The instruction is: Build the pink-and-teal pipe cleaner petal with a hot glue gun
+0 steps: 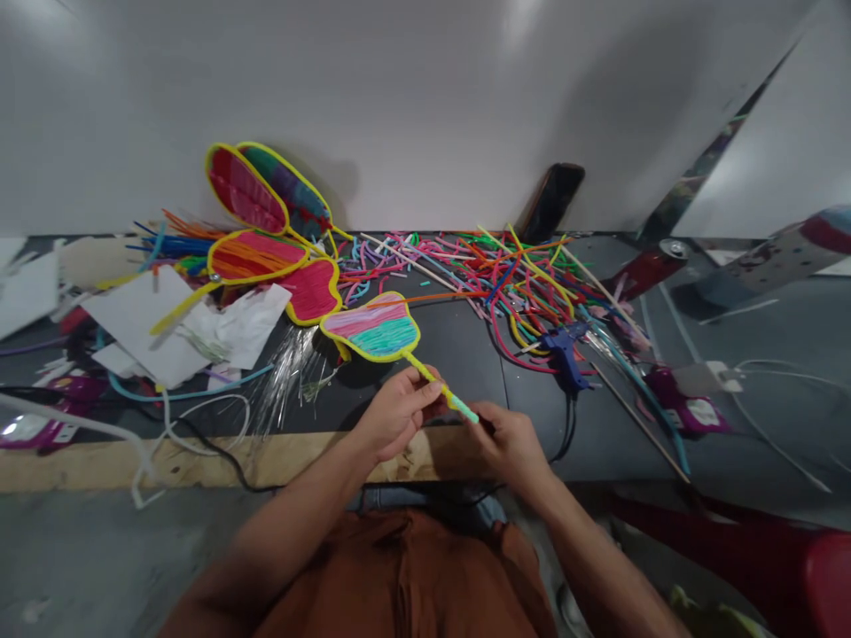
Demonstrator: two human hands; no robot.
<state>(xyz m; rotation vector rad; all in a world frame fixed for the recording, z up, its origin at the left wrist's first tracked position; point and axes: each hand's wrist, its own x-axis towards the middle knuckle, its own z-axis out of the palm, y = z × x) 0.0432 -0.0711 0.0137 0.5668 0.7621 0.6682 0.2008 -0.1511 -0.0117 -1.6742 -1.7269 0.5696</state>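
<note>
A pipe-cleaner fan shape (376,330) with a yellow outline and pink-to-turquoise filling is held over the front of the table, its stem slanting down to the right. My left hand (399,412) pinches the yellow wrapped stem about midway. Beside it, my right hand (513,443) has its fingers closed at the stem's mint-green lower end. Past the shape lie a deep pink piece (311,292) and an orange-and-red piece (259,255), both edged in yellow. Two more yellow-edged pieces, one red (245,190) and one dark multicoloured (285,186), lean against the wall.
Loose coloured pipe cleaners (525,275) pile up along the wall. A blue glue gun (566,350) lies at right, below a phone (551,202) propped upright. White paper scraps (152,319), silver strands (283,381) and cables are at left. A red can (655,266) lies farther right.
</note>
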